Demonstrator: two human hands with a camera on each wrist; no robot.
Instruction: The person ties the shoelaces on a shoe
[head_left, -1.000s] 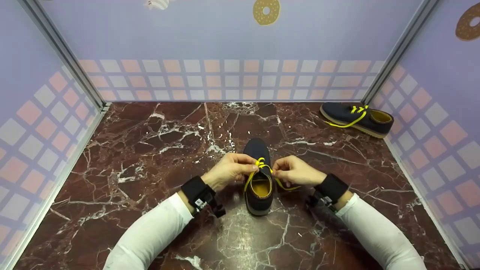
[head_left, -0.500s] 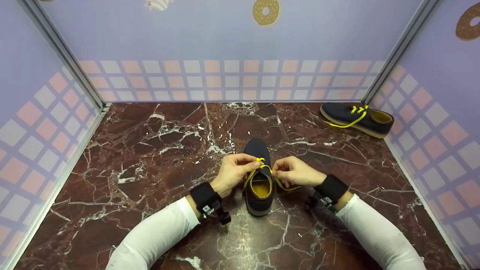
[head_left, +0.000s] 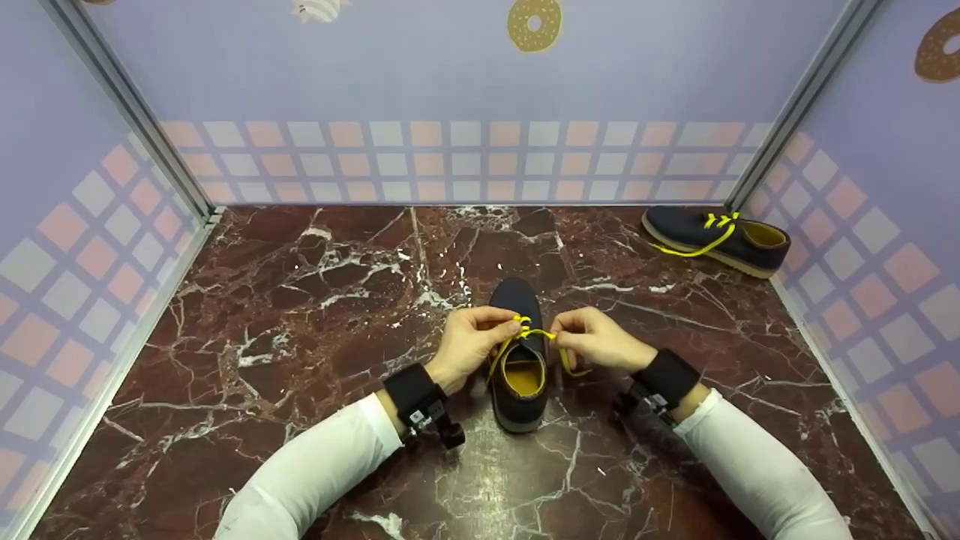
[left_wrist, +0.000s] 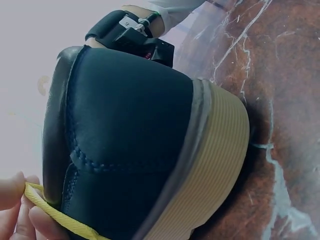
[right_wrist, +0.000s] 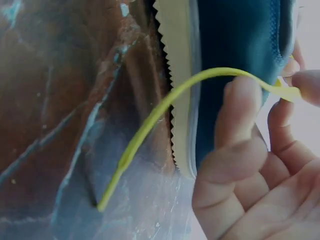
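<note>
At shoe (head_left: 523,377), 2 hands (head_left: 469,345) (head_left: 602,343) w/ lace (right_wrist: 150,121)

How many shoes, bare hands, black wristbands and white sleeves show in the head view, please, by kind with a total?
Shoes: 2 (near shoe, far shoe)
Bare hands: 2 (left hand, right hand)
Black wristbands: 2 (left wristband, right wristband)
White sleeves: 2 (left sleeve, right sleeve)
Total: 8
</note>
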